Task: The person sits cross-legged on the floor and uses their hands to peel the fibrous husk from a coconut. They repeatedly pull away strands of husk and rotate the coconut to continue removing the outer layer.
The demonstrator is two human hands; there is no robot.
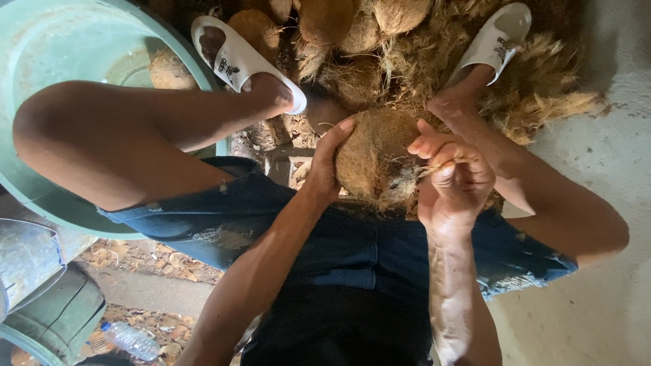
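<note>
The coconut sits between the knees, just above the lap, brown and shaggy with husk, and the left hand cups its side, fingers pressed flat against the fibre with the thumb up near the top. The right hand is curled into a fist, its grip closed tight on a strand of husk fibre at the nut's edge, pinching it between thumb and bent fingers. Here's the risk: the left hand only braces, it doesn't clamp, so a hard tug could roll the nut out of that palm and down toward the heap of husk and coconuts by the feet. A thin strand may also snap, and the fist would then jerk back toward the body. Coarse fibre can cut bare fingers. The white sandals rest in loose fibre, poor footing; the green tub stands close beside the left knee
</note>
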